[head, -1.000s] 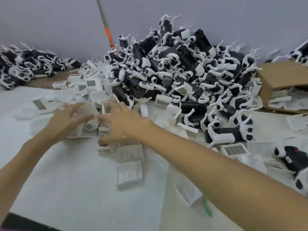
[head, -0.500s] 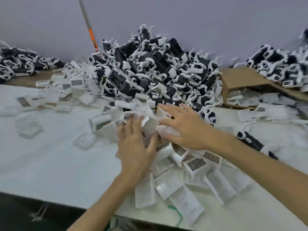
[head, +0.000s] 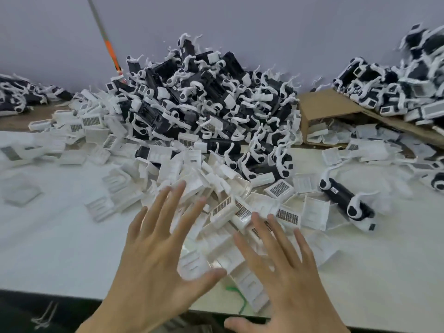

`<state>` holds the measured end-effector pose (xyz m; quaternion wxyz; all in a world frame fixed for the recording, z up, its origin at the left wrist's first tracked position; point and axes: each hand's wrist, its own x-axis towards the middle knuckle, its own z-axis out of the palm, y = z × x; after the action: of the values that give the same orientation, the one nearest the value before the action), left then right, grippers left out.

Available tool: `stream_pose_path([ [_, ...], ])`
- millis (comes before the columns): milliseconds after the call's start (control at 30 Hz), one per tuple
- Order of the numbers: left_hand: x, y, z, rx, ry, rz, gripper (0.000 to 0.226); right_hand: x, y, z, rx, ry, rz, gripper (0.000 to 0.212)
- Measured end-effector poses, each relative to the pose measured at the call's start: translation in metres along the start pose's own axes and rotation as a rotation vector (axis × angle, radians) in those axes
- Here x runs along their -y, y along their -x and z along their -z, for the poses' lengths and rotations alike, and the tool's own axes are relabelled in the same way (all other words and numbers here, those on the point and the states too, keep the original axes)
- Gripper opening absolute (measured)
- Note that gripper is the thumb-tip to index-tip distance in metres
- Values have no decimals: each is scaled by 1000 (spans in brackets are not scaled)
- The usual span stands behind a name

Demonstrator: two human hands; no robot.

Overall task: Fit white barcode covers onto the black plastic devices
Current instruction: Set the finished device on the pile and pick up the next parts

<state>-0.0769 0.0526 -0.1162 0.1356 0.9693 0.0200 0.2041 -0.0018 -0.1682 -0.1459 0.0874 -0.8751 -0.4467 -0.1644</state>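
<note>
The fingers (head: 165, 231) of both hands are spread wide and straight, with nothing held. The left hand (head: 153, 260) and the right hand (head: 288, 284) are seen from the back, side by side above the near edge of the table (head: 60, 236). Whether any fingertip touches the parts beneath cannot be told. Half a second ago the two hands were laid further forward on the loose white barcode covers (head: 223, 210), the left flat on them and the right curved over them near the foot of the heap. Now both are drawn back toward the person and opened. The covers are left in a loose drift just beyond and under the fingertips. Some lie with the barcode up and others with the ribbed inner side up, and a few reach the table edge beside a green strip (head: 240, 301). Behind the drift, the large heap of black plastic devices (head: 206, 92) is piled against the wall, much as before. One single black device (head: 341, 195) lies apart on the cloth to the right, near the covers. A cardboard box (head: 322, 104) on its side, with more white parts spilling from it, is seen right of the heap. A further heap (head: 396, 87) is stacked on its flap. An orange-banded pole (head: 109, 48) leans on the wall.
</note>
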Motion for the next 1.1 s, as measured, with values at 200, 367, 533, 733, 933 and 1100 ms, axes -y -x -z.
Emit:
stream_pose_path([
  [200,18,-30,-43,333,-40,73,100,-43,-26,-15,139,-64,-122,85],
  [367,-11,-75,-83,287,18,188,99,-100,-51,-26,167,-51,-105,72],
  [533,-38,-126,-105,272,-7,325,95,-144,-80,-26,207,-70,-118,64],
  [733,-35,-110,-94,186,-63,298,94,-138,-56,8,250,-266,-167,73],
  [933,-33,-87,-59,67,-49,115,81,-206,-14,61,-61,54,-597,42],
  [1100,-37,-59,-72,249,-11,-103,69,-251,17,54,252,28,-879,63],
])
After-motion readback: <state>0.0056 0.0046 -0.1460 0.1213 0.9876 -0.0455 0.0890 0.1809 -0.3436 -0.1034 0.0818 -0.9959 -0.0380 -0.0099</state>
